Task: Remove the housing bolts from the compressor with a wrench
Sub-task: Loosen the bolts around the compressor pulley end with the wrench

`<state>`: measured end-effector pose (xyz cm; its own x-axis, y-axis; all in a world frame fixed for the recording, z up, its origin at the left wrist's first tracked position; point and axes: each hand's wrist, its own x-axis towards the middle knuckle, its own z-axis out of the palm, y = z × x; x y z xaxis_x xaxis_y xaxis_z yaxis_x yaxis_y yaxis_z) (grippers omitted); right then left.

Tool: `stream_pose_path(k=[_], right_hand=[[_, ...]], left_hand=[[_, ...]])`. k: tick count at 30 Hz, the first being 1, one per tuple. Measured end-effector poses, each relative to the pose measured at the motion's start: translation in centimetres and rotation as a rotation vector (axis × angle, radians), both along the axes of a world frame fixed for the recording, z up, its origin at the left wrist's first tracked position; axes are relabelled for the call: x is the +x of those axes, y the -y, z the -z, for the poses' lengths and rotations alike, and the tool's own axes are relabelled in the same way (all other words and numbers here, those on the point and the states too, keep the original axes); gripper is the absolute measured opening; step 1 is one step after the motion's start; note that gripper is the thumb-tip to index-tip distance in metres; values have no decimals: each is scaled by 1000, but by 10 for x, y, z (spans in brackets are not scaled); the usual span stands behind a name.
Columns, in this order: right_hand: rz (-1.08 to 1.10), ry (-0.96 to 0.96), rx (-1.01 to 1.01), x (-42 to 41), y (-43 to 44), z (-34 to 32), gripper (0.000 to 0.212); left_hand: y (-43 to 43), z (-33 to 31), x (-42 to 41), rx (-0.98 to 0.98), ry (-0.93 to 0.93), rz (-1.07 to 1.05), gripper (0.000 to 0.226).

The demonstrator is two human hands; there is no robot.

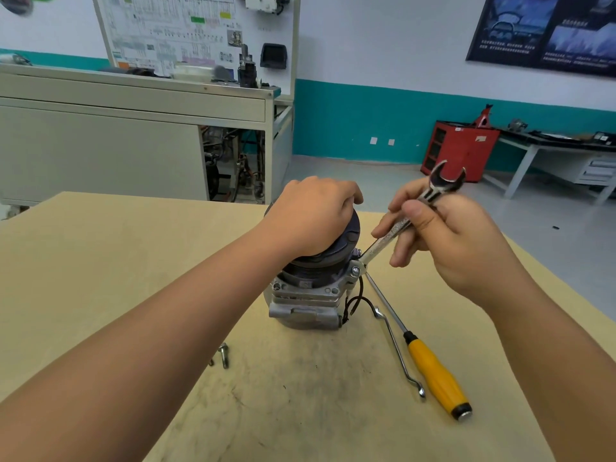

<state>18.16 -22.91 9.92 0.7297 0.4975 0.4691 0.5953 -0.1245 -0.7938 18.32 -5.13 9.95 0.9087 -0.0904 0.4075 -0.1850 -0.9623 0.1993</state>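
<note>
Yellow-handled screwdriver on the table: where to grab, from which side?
Take the screwdriver by the middle of its yellow handle, coming from above and the right. It lies flat, butt toward the person; the handle is the thickest part. A bent wrench lies close along its left, and the shaft's tip ends by the compressor.

Screwdriver lies right of compressor; loose bolts, seemingly, front-left.
</note>
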Motion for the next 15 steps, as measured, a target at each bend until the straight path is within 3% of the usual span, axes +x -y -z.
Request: stream_pose_path(k=[9,15], right_hand=[[-58,-101,85,4,-32,8,23],[5,116,148,-1,-21,-3,22]], left_hand=[[-1,0,-2,-33,35,15,18],[-1,1,-1,-17,43,14,31]])
